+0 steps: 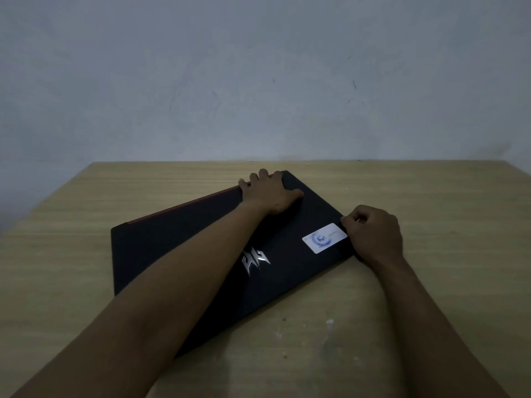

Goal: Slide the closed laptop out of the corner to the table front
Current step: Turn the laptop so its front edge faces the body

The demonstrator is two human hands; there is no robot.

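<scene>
A closed black laptop (178, 248) lies turned at an angle in the middle of the wooden table (431, 297). It has a silver logo and a white sticker (324, 238) on its lid, and a red strip along its far edge. My left hand (268, 192) reaches across the lid, palm down near the far corner, fingers curled over the far edge. My right hand (373, 232) grips the laptop's right corner beside the sticker, fingers bent around the edge. My left forearm hides part of the lid.
A plain grey wall (258, 81) stands right behind the table's far edge. The table's left edge runs diagonally at the left of the view. Bare wood surrounds the laptop, with a few small white specks (329, 321) near the front.
</scene>
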